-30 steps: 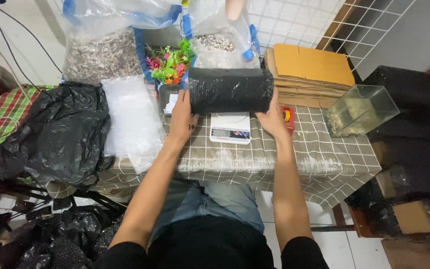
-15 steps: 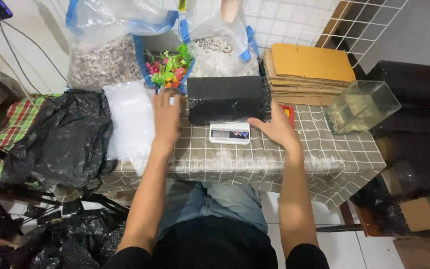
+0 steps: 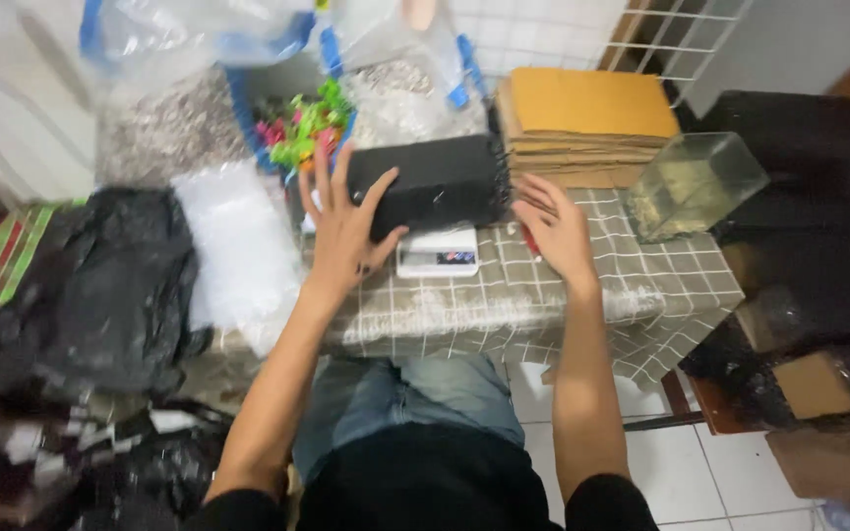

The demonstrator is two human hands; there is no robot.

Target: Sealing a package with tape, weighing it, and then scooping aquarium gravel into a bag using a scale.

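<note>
Checked grey tablecloth [image 3: 563,295] covers the work table. Left hand [image 3: 341,231], fingers spread open, rests its thumb against the black rectangular plastic-wrapped block [image 3: 440,182], which sits on the small white digital scale [image 3: 437,254] at table centre. Right hand [image 3: 553,231], fingers loosely open, lies flat at the block's 4 o'clock, holding nothing. Stacked brown cardboard sheets [image 3: 587,103] lie at 1 o'clock.

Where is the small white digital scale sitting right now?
In the head view, the small white digital scale sits mid-table on the checked grey tablecloth, just in front of the black plastic-wrapped package, between the left hand and right hand.
</note>
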